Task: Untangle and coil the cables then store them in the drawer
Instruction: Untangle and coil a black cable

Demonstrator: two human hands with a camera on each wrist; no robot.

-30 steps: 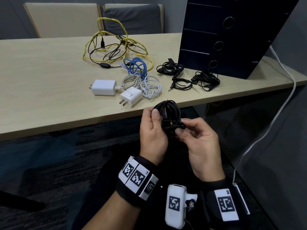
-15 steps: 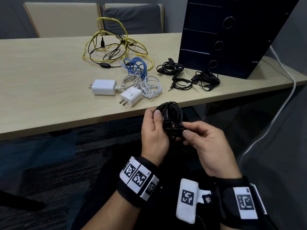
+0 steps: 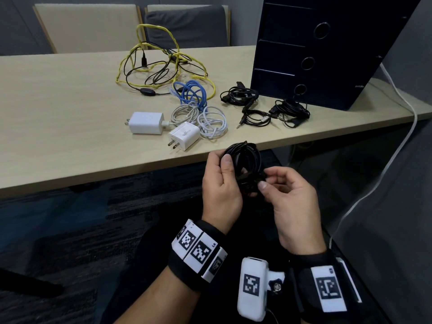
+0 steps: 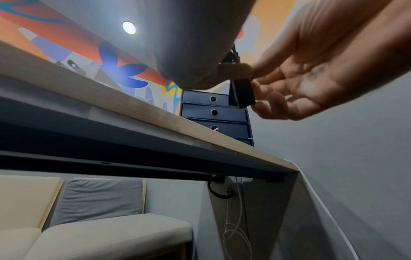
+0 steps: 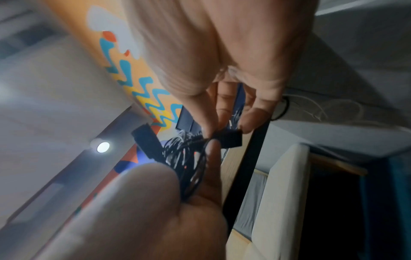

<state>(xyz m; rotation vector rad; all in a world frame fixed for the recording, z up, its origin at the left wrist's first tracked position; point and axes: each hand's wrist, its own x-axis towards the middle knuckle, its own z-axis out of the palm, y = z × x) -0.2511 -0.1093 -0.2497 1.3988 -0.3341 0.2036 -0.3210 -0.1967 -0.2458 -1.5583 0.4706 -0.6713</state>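
A coiled black cable (image 3: 247, 157) hangs in front of the table's near edge, held in both hands. My left hand (image 3: 230, 164) grips the coil's left side, thumb on the front. My right hand (image 3: 265, 177) pinches the cable's black plug (image 5: 229, 139) at the coil's lower right; the same plug (image 4: 241, 93) shows in the left wrist view. A second plug (image 5: 146, 142) sticks out of the coil (image 5: 184, 154). The dark blue drawer unit (image 3: 315, 54) stands at the table's back right, its drawers closed.
On the wooden table (image 3: 58, 113) lie a yellow and black cable tangle (image 3: 163, 64), a blue coil (image 3: 190, 93), two white chargers (image 3: 146, 122) with white cable coils (image 3: 211, 122), and three black coils (image 3: 289, 111). A white cord (image 3: 397, 141) hangs off the right edge.
My right hand has shifted its pinch at the coil's lower right, its wrist swinging slightly. The left hand keeps its grip on the coil, which stays in about the same place.
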